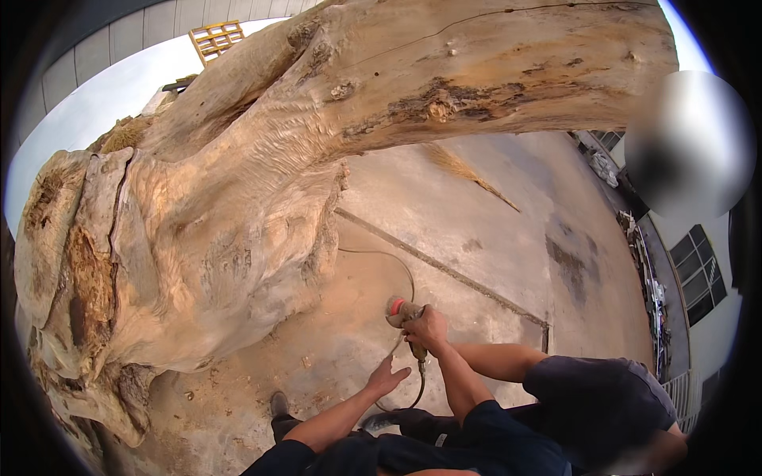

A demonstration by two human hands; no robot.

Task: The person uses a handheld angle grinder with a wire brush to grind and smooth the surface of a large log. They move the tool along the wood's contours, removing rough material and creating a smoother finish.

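My right hand (429, 328) is wrapped round an angle grinder (417, 347), a dusty power tool with a reddish disc at its far end. The tool is held above the floor, right of a huge pale piece of tree trunk (238, 238) and apart from it. My left hand (386, 378) hangs below and left of the grinder, fingers stretched out, with nothing in it. A dark cord (422, 385) leaves the grinder's lower end and loops near my left hand. A co-worker's bare forearm (496, 361) reaches in behind my right wrist; that person's hand is hidden.
The co-worker, in a dark shirt (599, 404), stands close on my right. The trunk's thick limb (508, 71) spans the far side. A straw broom (468, 173) lies on the concrete floor (508, 238), beyond a long groove (444, 270). Debris (655, 293) lines the wall at right.
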